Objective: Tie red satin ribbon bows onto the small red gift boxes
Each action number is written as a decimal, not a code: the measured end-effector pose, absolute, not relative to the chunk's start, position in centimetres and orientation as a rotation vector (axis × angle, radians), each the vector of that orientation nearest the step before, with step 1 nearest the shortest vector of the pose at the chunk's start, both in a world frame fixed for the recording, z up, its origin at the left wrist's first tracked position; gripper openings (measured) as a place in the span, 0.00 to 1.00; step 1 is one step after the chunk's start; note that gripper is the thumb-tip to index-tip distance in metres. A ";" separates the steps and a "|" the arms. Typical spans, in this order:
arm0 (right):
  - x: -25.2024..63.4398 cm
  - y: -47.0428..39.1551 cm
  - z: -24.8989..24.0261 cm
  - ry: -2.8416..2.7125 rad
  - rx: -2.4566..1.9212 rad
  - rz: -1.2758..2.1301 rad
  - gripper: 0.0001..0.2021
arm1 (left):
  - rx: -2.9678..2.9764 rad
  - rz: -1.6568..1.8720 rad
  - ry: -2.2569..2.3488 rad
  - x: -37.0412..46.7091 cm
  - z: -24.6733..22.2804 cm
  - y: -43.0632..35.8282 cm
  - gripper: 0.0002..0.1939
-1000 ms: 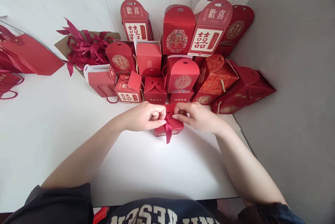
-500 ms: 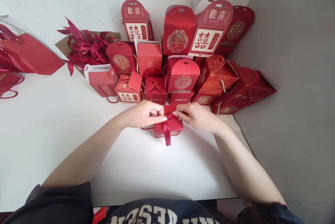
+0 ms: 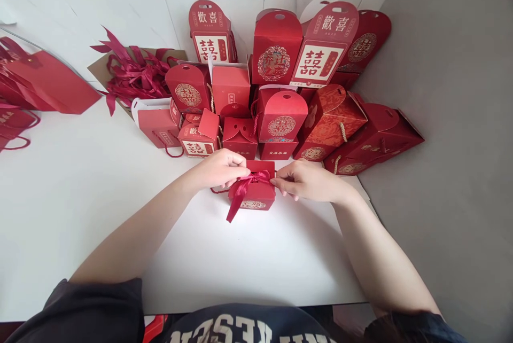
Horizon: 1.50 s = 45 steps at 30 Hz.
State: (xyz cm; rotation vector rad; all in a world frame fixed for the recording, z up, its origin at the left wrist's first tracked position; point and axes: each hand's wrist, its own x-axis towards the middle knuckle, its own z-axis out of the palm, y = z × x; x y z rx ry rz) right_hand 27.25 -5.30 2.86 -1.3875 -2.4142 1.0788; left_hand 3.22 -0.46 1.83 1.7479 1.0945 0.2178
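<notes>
On the white table in front of me sits a small red gift box (image 3: 256, 197) with a gold emblem on its front. A dark red satin ribbon (image 3: 241, 193) is tied across its top, with one tail hanging down the front toward the left. My left hand (image 3: 225, 168) pinches the ribbon at the left of the knot, thumb against curled fingers. At the right, my right hand (image 3: 305, 180) pinches a ribbon loop between thumb and forefinger beside the box. A red cord handle (image 3: 219, 191) sticks out at the box's left side.
Behind the box stand several red gift boxes (image 3: 281, 118), stacked close together. Left of them, a brown container (image 3: 96, 71) holds a heap of ribbons (image 3: 138, 77). Red paper bags (image 3: 60, 84) lie at the far left. A grey wall (image 3: 441, 199) bounds the right side.
Both hands have drawn apart, stretching the ribbon sideways over the box top. The hanging ribbon tail has swung left, and the box has shifted slightly left.
</notes>
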 end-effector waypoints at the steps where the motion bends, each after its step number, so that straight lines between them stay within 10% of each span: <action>1: 27.6 -5.3 3.0 -2.407 -1.403 1.153 0.19 | 1.728 0.224 1.087 3.2 1.8 -0.4 0.15; 14: 29.1 -4.3 2.2 -2.156 -1.215 0.883 0.11 | 1.744 0.178 0.807 2.4 1.9 0.7 0.16; 45: 26.7 -2.8 -2.2 -1.839 -0.790 1.542 0.14 | 1.794 0.102 0.892 2.4 2.5 0.4 0.18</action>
